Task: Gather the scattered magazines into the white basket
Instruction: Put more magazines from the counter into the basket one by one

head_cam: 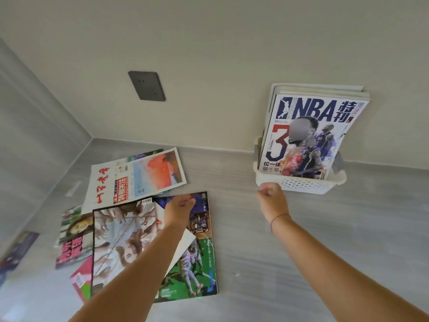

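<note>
- Though not confirmed as gripping, found left hand [180,208] curled over blue-and-green magazine [202,263], flat in the pile on the bench [301,240].
- Found right hand [270,194] fisted, nothing seen in it, at white basket [301,185] front corner.
- Judged best: pinch one edge, lift clear, steady basket.
- Noted NBA magazine [308,135] upright in basket, long axis vertical; blue-and-green magazine's ran toward the wall.

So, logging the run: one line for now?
left hand: curled over loose magazines | right hand: fist by basket | NBA magazine: upright in basket
</note>
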`<state>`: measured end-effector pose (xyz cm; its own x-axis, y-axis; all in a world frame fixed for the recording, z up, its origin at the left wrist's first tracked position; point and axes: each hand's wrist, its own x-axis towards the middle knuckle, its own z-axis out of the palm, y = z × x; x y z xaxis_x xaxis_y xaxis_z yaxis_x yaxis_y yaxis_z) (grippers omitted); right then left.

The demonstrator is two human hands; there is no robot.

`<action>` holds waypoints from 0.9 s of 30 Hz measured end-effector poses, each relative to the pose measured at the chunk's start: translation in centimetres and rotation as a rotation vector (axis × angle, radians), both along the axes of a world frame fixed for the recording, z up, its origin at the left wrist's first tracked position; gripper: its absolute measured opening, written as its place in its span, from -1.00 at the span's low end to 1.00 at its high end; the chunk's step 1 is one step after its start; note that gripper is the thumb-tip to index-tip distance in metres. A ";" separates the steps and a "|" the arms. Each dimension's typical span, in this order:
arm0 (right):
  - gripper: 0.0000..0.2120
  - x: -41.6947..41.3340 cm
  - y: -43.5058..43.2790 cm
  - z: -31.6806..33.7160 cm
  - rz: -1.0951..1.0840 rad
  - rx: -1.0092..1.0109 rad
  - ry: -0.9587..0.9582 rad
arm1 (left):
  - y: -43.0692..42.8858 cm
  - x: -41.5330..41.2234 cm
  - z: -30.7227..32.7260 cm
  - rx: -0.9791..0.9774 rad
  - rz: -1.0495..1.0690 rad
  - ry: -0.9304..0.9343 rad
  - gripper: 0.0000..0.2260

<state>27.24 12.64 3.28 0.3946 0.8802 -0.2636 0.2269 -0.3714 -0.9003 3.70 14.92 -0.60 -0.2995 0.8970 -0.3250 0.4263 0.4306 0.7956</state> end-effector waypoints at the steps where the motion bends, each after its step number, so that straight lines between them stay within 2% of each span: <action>1: -0.91 -1.8 -0.7 -0.7 0.050 -0.031 0.012 | -1.2 -1.7 -0.3 -0.002 0.024 0.024 -0.78; 7: -0.75 -11.7 -2.9 -2.5 0.353 -0.179 0.063 | -7.0 -11.2 -1.1 -0.038 0.229 0.085 -0.83; 11: -0.71 -17.1 -3.3 -2.7 0.485 -0.227 0.083 | -9.8 -16.2 -1.4 -0.045 0.318 0.193 -0.71; 15: -0.70 -21.1 -3.3 -3.1 0.561 -0.293 0.065 | -11.5 -19.6 -1.9 -0.086 0.405 0.205 -0.66; 20: -0.60 -24.0 -3.2 -4.5 0.540 -0.388 0.132 | -11.6 -21.3 -2.5 -0.126 0.310 0.133 -0.76; 24: -0.66 -24.8 -2.8 -5.1 0.448 -0.485 0.342 | -11.0 -21.2 -2.5 -0.137 0.333 0.136 -0.63; 27: -0.71 -24.5 -2.7 -5.3 0.471 -0.509 0.365 | -10.8 -20.9 -2.5 -0.154 0.334 0.122 -0.62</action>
